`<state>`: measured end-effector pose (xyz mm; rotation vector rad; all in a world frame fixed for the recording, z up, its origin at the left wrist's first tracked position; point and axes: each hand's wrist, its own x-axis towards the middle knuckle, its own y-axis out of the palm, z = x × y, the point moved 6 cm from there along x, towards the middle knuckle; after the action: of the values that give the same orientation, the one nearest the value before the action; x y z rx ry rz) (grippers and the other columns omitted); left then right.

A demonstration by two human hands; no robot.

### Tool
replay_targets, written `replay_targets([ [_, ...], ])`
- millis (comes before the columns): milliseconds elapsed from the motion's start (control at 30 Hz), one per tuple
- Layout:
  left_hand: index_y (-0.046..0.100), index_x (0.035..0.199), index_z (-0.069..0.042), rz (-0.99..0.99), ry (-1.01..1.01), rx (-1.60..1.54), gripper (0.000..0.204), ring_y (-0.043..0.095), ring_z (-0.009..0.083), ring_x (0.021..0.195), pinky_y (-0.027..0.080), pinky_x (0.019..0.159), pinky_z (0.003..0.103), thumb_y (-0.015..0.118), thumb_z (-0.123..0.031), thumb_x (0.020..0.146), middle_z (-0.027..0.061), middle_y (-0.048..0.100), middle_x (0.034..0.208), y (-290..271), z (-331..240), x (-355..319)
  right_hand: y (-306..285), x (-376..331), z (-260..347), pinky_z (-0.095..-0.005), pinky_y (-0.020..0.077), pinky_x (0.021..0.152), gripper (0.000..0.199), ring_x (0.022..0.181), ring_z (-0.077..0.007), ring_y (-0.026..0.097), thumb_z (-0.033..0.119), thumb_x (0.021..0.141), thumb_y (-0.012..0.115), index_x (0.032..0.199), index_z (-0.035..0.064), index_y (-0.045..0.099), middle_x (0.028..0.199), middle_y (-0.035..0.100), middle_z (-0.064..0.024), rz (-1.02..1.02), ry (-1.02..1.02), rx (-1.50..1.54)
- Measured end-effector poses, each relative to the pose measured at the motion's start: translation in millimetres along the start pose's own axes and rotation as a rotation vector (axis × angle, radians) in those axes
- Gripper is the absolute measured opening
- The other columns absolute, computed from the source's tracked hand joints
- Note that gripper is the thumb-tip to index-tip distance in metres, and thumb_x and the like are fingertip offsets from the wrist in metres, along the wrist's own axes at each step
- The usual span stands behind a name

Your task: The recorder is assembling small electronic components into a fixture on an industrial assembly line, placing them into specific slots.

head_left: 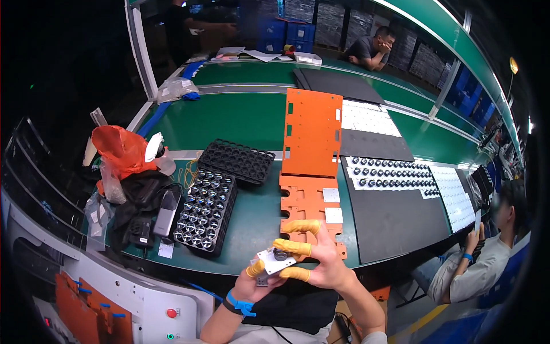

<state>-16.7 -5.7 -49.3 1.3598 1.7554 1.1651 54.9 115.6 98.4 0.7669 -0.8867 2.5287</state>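
My left hand (255, 285), with a yellow finger cot and a blue wrist strap, grips a small white square plate (272, 267) above the table's front edge. A black round lens-like part (280, 254) sits on that plate. My right hand (325, 259), also in yellow finger cots, closes its index finger and thumb about the black part; another finger is stretched out beyond it. Just past my hands lies an orange fixture base (301, 198) with two white plates (331, 195) on its right side. Its orange panel (312, 132) extends away from me behind the base.
To the left stands a black tray (228, 229) of round shiny parts, with another black tray (236, 162) behind. Farther left are an orange bag (121, 150) and a grey box (167, 213). Dark mats (395, 223) and white sheets with black parts (389, 173) lie right; a co-worker (487, 252) sits there.
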Motion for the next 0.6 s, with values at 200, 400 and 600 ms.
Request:
replay_targets([
  [200,0.054,0.138,-0.012,0.062,-0.194,0.112,0.064,0.048,0.0105,0.065,0.039,0.056,0.023,0.051,-0.063,0.101,0.006,0.06,0.106,31,15,30,-22,-23,-9,-0.038,0.0467,0.067,0.035,0.08,-0.026,0.057,0.008,0.073,0.084,0.107,0.0062,0.074,0.096,0.064,-0.0088,-0.22,-0.001,-0.337],
  [400,0.047,0.148,0.0,0.041,-0.096,0.118,0.065,0.041,0.0057,0.062,0.037,0.054,0.02,0.039,-0.051,0.109,0.0252,0.054,0.146,20,-15,30,-108,-64,-93,-0.0377,0.0452,0.06,0.024,0.064,-0.0281,0.055,0.017,0.088,0.079,0.087,-0.0043,0.069,0.074,0.06,-0.0137,-0.209,0.682,-0.508],
  [600,0.052,0.146,0.0,0.02,-0.029,0.148,0.065,0.04,0.0051,0.063,0.036,0.053,0.02,0.04,-0.053,0.109,0.0221,0.059,0.142,14,-26,28,-100,-111,-138,-0.0304,0.0411,0.055,0.033,0.064,-0.006,0.046,0.023,0.096,0.074,0.087,-0.0095,0.072,0.065,0.056,0.0014,-0.025,1.032,-0.078],
])
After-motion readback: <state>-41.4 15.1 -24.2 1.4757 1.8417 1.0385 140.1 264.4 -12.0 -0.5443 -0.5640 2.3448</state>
